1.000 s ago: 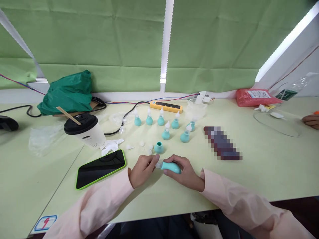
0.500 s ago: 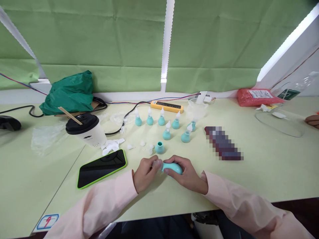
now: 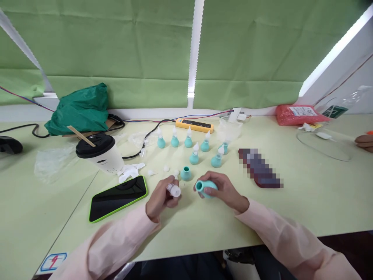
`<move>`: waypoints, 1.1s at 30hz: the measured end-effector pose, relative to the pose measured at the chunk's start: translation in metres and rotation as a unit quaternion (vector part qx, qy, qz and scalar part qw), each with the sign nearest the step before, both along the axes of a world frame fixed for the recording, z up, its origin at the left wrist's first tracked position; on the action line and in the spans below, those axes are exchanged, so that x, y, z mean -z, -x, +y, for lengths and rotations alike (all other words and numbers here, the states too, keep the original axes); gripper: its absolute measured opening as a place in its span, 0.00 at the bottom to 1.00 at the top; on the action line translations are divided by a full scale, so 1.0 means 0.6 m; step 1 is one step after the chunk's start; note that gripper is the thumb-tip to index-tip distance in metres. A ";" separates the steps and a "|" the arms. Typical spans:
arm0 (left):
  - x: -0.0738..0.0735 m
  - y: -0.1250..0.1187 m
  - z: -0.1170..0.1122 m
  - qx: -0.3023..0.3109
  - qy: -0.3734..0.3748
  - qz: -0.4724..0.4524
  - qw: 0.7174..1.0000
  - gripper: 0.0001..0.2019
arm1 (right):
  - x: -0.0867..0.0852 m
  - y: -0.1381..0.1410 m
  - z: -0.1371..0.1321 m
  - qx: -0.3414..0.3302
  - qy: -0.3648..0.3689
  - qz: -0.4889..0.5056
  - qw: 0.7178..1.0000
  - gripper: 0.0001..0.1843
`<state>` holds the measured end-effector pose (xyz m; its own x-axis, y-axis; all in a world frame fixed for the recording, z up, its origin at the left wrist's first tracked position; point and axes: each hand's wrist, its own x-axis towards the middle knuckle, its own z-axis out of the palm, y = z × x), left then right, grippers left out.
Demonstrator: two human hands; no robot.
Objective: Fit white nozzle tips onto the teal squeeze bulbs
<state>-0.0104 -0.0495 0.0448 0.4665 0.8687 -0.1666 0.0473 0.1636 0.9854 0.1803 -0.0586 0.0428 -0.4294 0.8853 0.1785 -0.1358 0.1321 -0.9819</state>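
Note:
My right hand (image 3: 224, 190) is closed around a teal rubber bulb (image 3: 204, 188), its open mouth facing left. My left hand (image 3: 160, 196) pinches a small clear plastic tip (image 3: 174, 189), held a short way apart from the bulb. Just behind my hands a teal bulb without a tip (image 3: 185, 173) stands on the table, with loose white tips (image 3: 166, 168) beside it. Several assembled teal bulbs with white tips (image 3: 194, 156) stand in rows farther back.
A phone in a green case (image 3: 118, 197) lies at the left, behind it a white cup with a black lid (image 3: 100, 153) and a green bag (image 3: 80, 109). A yellow power strip (image 3: 194, 125) and cables lie at the back. Another person's hand (image 3: 364, 142) shows at the far right.
The clear tip has come off the teal bulb. My left hand drew it away to the left while my right hand lifted and turned the bulb.

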 end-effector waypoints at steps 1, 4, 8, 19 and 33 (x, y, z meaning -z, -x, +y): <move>-0.007 0.009 0.007 -0.032 -0.095 0.067 0.993 0.19 | 0.000 -0.005 0.008 0.035 -0.012 -0.004 0.999 0.10; -0.021 0.039 0.036 -0.068 -0.326 0.315 0.889 0.16 | 0.005 -0.015 0.029 0.119 -0.072 -0.050 0.989 0.12; -0.018 0.074 0.070 -0.016 -0.349 0.489 0.799 0.14 | 0.023 -0.014 0.048 0.187 -0.133 -0.128 0.965 0.09; 0.013 0.070 0.087 0.011 -0.301 0.471 0.829 0.18 | 0.052 -0.018 0.066 0.237 -0.294 -0.259 0.889 0.03; 0.010 0.063 0.067 -0.055 -0.330 0.520 0.786 0.20 | 0.064 -0.021 0.056 0.250 -0.262 -0.218 0.907 0.10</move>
<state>-0.0482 -0.0094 0.0387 0.2924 0.9515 0.0952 0.9045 -0.3075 0.2955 0.1927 -0.0247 0.0047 -0.1290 0.8319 0.5398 0.4549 0.5333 -0.7132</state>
